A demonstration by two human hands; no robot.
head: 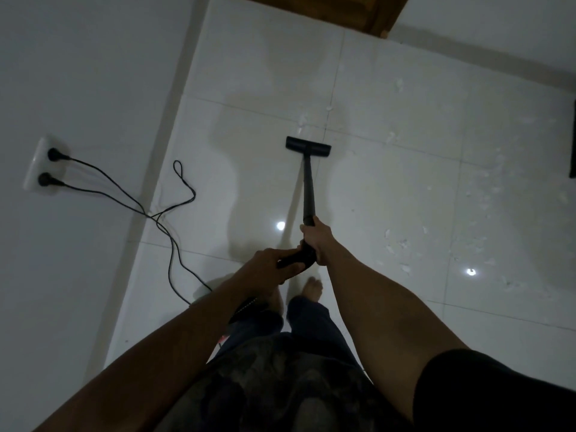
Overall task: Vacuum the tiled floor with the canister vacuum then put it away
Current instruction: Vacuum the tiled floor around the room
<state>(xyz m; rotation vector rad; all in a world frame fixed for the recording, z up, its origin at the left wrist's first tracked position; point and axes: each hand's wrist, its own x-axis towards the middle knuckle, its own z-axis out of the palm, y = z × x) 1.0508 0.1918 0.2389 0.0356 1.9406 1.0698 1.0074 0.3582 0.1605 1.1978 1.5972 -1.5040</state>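
White wall (78, 73) carries a double socket plate (43, 165). Right of the socket plate: glossy white tiled floor (405, 188), dimly lit, showing two round light reflections (280, 225). Farther right, beyond the floor: brown wooden door frame (383, 14).

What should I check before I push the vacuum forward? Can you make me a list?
1. Grip: left hand holds the handle, right hand holds the wand: ok.
2. The nozzle sits on the tiled floor: ok.
3. Floor clean: not ok, white scraps lie ahead and to the right.
4. The cords are away from the nozzle, left by the wall: ok.
5. Both plugs are in the socket: ok.
6. Vacuum running: cannot tell.
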